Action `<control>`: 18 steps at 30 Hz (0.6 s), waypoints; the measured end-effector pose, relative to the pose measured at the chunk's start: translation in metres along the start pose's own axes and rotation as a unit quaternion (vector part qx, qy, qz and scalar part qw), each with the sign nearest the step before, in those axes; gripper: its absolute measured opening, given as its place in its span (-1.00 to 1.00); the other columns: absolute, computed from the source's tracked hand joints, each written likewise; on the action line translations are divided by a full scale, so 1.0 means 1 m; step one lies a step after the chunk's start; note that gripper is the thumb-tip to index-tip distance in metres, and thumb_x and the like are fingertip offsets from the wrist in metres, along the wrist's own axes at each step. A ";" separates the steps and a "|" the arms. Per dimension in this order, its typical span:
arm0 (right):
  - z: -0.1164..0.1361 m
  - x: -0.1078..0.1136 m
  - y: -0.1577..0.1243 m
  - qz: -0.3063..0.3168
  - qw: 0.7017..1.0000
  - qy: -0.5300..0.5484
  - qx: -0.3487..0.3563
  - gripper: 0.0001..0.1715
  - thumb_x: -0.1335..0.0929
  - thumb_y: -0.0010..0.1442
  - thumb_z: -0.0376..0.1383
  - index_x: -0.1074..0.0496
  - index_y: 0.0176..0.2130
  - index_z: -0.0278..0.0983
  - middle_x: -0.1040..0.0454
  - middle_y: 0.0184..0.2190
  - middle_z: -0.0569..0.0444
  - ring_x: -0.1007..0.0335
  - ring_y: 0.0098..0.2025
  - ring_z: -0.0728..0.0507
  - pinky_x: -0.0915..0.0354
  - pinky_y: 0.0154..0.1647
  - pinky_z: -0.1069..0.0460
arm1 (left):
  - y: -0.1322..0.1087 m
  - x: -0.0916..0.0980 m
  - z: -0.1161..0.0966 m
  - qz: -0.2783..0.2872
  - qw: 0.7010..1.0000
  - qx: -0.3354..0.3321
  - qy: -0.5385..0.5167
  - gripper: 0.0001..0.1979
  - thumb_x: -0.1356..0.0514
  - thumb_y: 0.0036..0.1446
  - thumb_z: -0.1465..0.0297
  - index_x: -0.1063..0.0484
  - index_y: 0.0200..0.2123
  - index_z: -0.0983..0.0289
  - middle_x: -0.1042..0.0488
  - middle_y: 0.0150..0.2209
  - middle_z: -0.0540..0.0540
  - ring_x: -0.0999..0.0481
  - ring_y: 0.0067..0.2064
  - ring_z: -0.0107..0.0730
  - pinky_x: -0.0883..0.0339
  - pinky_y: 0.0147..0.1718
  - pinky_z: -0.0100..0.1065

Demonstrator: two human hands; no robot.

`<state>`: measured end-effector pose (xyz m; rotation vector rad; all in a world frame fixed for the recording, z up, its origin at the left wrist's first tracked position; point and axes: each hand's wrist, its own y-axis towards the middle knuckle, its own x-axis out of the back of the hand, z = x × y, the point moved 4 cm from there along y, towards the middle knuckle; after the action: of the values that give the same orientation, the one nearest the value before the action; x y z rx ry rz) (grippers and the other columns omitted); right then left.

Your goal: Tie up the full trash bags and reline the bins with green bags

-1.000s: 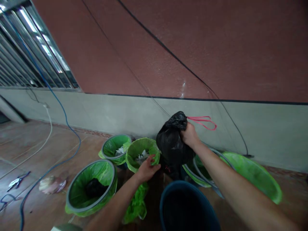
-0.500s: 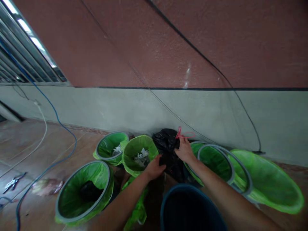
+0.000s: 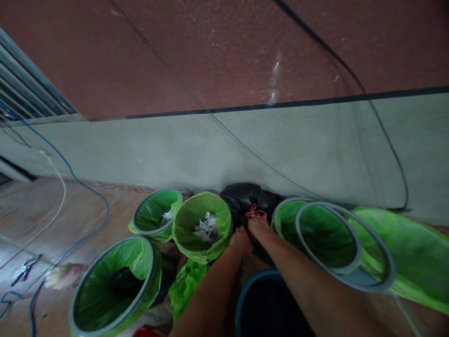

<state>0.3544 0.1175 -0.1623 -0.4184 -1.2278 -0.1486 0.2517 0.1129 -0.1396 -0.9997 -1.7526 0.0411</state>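
A black garbage bag point(image 3: 245, 194) lies against the foot of the wall. My left hand point(image 3: 242, 241) is closed on the near part of this bag, its fingertips partly lost against the dark plastic. Close beside it, my right hand point(image 3: 258, 226) is also closed at the bag, with a pinkish-red string point(image 3: 255, 212) looped over its fingers. Most of the bag's near side is hidden by my hands and forearms. Below them stands a dark blue bucket point(image 3: 242, 299), its inside in shadow.
Left of my hands is a green-lined bin point(image 3: 220, 250) with white scraps point(image 3: 206, 227); another lined bin point(image 3: 132, 224) stands behind it. A larger bin point(image 3: 80, 276) holds something black. Grey-rimmed bins point(image 3: 354, 234) stand right. A blue cable point(image 3: 101, 196) and pliers point(image 3: 25, 270) lie on the floor.
Both hands have come together at the bag. My right hand has lowered and moved left with the string, and my left hand has shifted right. The view has turned slightly.
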 end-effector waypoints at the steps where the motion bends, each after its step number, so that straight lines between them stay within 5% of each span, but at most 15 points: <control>1: 0.000 0.003 0.001 0.008 1.000 -0.002 -0.008 -0.49 -0.25 0.13 -0.48 -0.42 0.06 -0.23 -0.34 0.16 -0.17 -0.19 0.19 -0.34 -0.01 0.16 -0.36 | 0.003 -0.003 0.002 0.000 1.000 0.006 -0.009 -0.29 -0.18 -0.02 0.49 -0.08 0.23 0.50 -0.21 0.20 0.54 -0.29 0.21 0.08 -0.19 0.14 -0.14; 7: 0.000 0.052 -0.037 -0.016 0.999 0.029 0.013 -0.11 -0.42 -0.07 -0.43 -0.20 0.25 -0.21 -0.11 0.31 -0.19 -0.10 0.26 -0.37 -0.07 0.20 -0.28 | -0.007 0.006 0.005 -0.018 0.999 0.024 -0.037 -0.33 -0.16 0.06 0.41 -0.09 0.23 0.51 -0.27 0.18 0.48 -0.37 0.17 -0.02 -0.22 0.13 -0.21; 10: -0.012 0.074 -0.085 -0.112 0.988 0.098 0.034 -0.30 -0.34 0.08 -0.35 -0.22 0.22 -0.28 -0.18 0.26 -0.16 -0.13 0.25 -0.27 -0.09 0.25 -0.17 | -0.035 0.019 0.008 -0.023 0.999 0.007 -0.022 -0.37 -0.13 0.09 0.39 -0.14 0.22 0.49 -0.37 0.12 0.44 -0.41 0.12 -0.04 -0.24 0.09 -0.22; 14: -0.036 0.062 -0.161 -0.158 0.967 0.200 0.000 -0.56 -0.23 0.18 -0.34 -0.37 0.05 -0.28 -0.44 0.04 -0.09 -0.35 0.09 -0.18 -0.24 0.16 -0.11 | -0.091 0.034 0.025 0.038 0.998 -0.053 -0.005 -0.47 -0.18 0.03 0.34 -0.35 0.11 0.28 -0.51 0.01 0.20 -0.48 0.03 -0.15 -0.28 0.03 -0.29; 18: -0.033 0.030 -0.225 -0.139 0.955 0.262 -0.015 -0.64 -0.21 0.18 -0.31 -0.43 -0.07 -0.25 -0.52 -0.10 -0.05 -0.48 -0.10 -0.18 -0.34 0.03 -0.12 | -0.153 0.042 0.074 0.083 0.993 -0.027 -0.073 -0.65 -0.21 -0.01 0.28 -0.52 -0.12 0.21 -0.58 -0.34 0.01 -0.53 -0.24 -0.28 -0.37 -0.18 -0.35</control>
<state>0.3188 -0.0976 -0.0915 -0.2080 -0.7533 -0.4886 0.0979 0.0711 -0.0667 -1.2059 -1.8062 0.1782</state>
